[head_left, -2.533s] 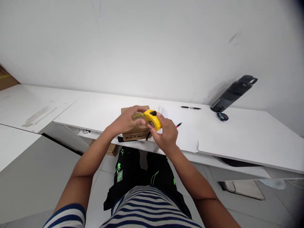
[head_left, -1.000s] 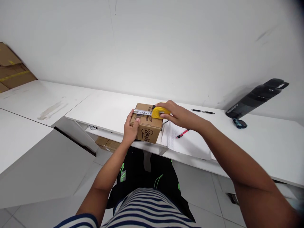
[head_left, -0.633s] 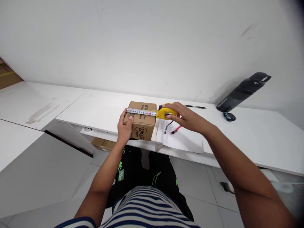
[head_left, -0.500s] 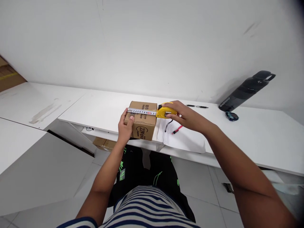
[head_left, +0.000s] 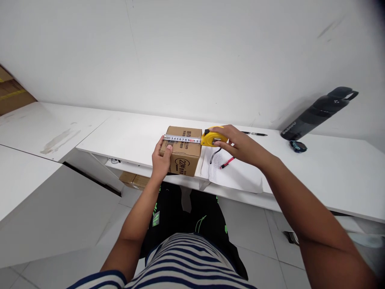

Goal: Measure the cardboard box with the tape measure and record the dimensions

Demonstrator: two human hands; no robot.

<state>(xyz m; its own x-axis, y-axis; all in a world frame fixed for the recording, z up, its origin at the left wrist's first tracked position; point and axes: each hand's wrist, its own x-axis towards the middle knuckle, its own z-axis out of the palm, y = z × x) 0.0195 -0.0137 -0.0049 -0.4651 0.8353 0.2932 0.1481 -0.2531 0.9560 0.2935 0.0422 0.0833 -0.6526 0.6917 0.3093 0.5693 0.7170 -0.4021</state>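
Note:
A small brown cardboard box [head_left: 184, 157] sits at the front edge of a white desk [head_left: 132, 138]. My left hand [head_left: 160, 159] is pressed against the box's left side, thumb pinning the end of a measuring tape's blade [head_left: 182, 139] at the top left corner. The blade lies across the box top. My right hand [head_left: 240, 145] grips the yellow tape measure case [head_left: 211, 138] just past the box's right edge, with its black strap hanging down.
A sheet of paper [head_left: 237, 176] with a red pen [head_left: 227, 162] lies right of the box. A black pen [head_left: 254, 133], a dark bottle [head_left: 319, 113] leaning on the wall and a small dark object [head_left: 297, 146] are farther right. Cardboard boxes [head_left: 10, 94] stand far left.
The tape measure went from being held in both hands above the box to being stretched across its top. My right hand has pulled the case rightward past the box's edge.

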